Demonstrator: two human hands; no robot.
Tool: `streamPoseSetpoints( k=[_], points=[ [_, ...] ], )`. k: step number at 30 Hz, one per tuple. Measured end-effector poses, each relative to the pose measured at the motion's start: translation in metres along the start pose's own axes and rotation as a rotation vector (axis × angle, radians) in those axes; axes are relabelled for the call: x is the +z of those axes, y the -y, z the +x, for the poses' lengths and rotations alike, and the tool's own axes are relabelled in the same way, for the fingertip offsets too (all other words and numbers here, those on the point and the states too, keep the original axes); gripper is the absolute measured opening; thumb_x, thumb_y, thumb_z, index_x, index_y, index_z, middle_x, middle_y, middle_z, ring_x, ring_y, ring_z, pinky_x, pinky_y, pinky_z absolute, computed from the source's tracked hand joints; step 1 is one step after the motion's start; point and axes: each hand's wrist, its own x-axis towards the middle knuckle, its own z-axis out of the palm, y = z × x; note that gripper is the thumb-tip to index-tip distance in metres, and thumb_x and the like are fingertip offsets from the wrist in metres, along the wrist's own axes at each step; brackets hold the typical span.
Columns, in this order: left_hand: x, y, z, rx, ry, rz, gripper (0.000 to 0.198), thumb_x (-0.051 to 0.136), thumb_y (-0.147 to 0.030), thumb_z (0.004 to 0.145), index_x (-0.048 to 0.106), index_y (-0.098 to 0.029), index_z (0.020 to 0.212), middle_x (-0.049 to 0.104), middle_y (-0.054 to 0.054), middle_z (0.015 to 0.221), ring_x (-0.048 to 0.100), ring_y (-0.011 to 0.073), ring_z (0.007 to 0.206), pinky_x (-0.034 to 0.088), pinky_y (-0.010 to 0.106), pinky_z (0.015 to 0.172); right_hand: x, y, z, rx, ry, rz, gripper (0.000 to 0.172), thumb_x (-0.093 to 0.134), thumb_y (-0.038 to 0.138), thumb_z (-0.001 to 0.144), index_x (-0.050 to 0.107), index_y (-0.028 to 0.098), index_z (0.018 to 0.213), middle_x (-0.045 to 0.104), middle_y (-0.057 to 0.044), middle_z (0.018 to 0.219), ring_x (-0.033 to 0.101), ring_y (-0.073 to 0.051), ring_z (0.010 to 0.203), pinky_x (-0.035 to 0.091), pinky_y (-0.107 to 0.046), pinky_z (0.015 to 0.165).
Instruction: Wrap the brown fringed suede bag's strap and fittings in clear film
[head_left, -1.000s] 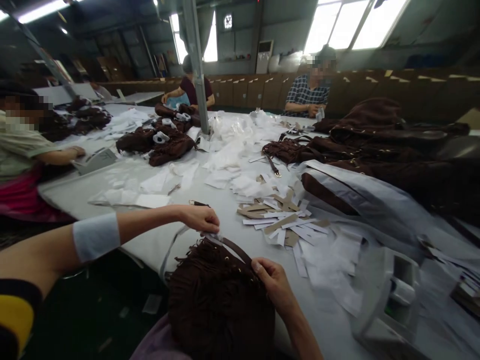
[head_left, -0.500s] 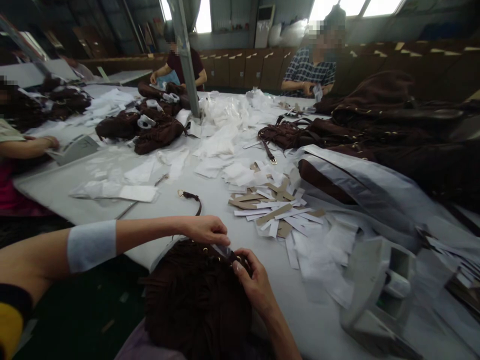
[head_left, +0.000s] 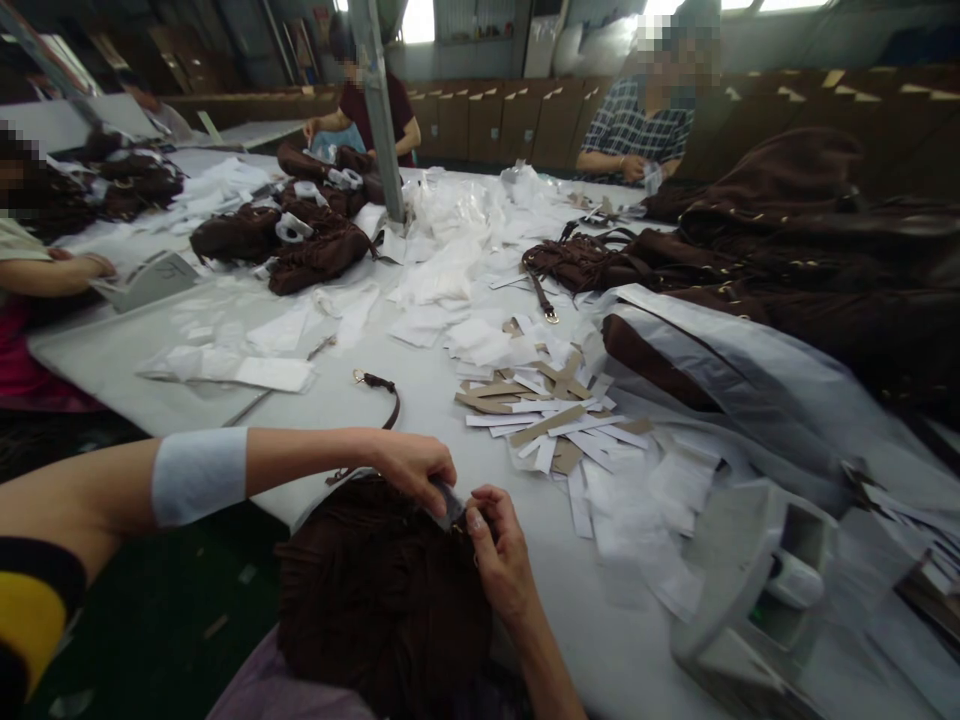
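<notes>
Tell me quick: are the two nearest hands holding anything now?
Left hand: closed, pinching clear plastic.
Right hand: curled at the top edge of the brown bag; grip unclear.

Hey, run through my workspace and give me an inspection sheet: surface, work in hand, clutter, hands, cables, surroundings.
Surface: white table, with a lot lying on it.
Work in hand: brown bag at the table's near edge; wrap at its top.
Clutter: heaped strips, piled bags on the right, a tape dispenser, a buckled strap beyond the left hand.
Hands: left hand pinches the wrap; right hand is at the bag's top edge, exact grip unclear.
Cables: nothing seen.
Surroundings: co-worker in a checked shirt across the table; post; row of boxes behind.
</notes>
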Motion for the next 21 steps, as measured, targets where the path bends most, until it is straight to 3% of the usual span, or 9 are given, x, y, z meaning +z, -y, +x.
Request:
streamPoseSetpoints(
  k=[4,7,11,14,17,19,21],
  points=[
    [0.005,-0.007,0.010,0.013,0.022,-0.013,0.017,0.065,-0.030,0.072,0.058,-0.016,0.064,0.050,-0.005,0.051,0.043,0.0107,0.049,0.031,0.020,0.045,0.006,-0.008,-0.001,-0.028,-0.021,-0.022,0.025,0.044,0.041,0.090,0.039,0.023,0.107,0.054,0.001,0.081,0.052,-0.015,0.072,0.043,-0.028,0.070],
    [0.013,-0.011,0.018,-0.016,-0.005,0.083,0.016,0.066,-0.031,0.071,0.060,-0.016,0.068,0.052,-0.003,0.053,0.045,0.0121,0.050,0.032,0.021,0.047,0.010,-0.009,0.001,-0.035,-0.111,-0.064,0.028,0.039,0.046,0.091,0.041,0.023,0.106,0.056,-0.002,0.086,0.053,-0.016,0.078,0.043,-0.029,0.073],
    [0.028,-0.014,0.023,-0.019,-0.237,0.153,0.038,0.071,-0.031,0.066,0.056,-0.017,0.098,0.059,0.001,0.071,0.051,0.0156,0.059,0.034,0.022,0.049,0.010,-0.006,0.008,0.071,-0.171,-0.164,0.046,0.029,0.058,0.089,0.047,0.020,0.107,0.057,-0.001,0.076,0.052,-0.018,0.069,0.040,-0.029,0.064],
    [0.031,-0.013,0.018,0.017,-0.322,0.128,0.043,0.063,-0.025,0.073,0.046,-0.017,0.112,0.059,0.002,0.073,0.051,0.0162,0.058,0.034,0.022,0.047,0.011,-0.004,0.015,0.113,-0.130,-0.302,0.050,0.034,0.064,0.084,0.054,0.019,0.077,0.052,0.001,0.063,0.048,-0.017,0.062,0.035,-0.028,0.058],
    [0.028,-0.016,-0.001,0.097,-0.402,0.075,0.043,0.066,-0.026,0.072,0.049,-0.018,0.110,0.059,0.004,0.082,0.055,0.0191,0.070,0.040,0.025,0.056,0.015,-0.007,0.016,0.069,-0.128,-0.340,0.048,0.044,0.061,0.081,0.046,0.020,0.059,0.045,0.003,0.056,0.042,-0.014,0.058,0.032,-0.026,0.055],
    [0.032,-0.019,-0.021,0.120,-0.608,-0.049,0.043,0.072,-0.030,0.068,0.053,-0.019,0.104,0.059,0.007,0.094,0.055,0.0217,0.085,0.043,0.028,0.069,0.018,-0.011,0.013,0.027,-0.149,-0.342,0.045,0.046,0.058,0.082,0.045,0.020,0.058,0.043,0.004,0.055,0.041,-0.013,0.057,0.033,-0.025,0.055],
    [0.050,-0.024,-0.040,0.060,-0.813,-0.363,0.034,0.072,-0.035,0.069,0.057,-0.017,0.095,0.060,0.006,0.091,0.056,0.0203,0.083,0.043,0.028,0.071,0.019,-0.016,0.008,-0.014,-0.194,-0.355,0.044,0.045,0.057,0.083,0.045,0.020,0.059,0.044,0.004,0.056,0.041,-0.013,0.058,0.034,-0.025,0.055]
  ],
)
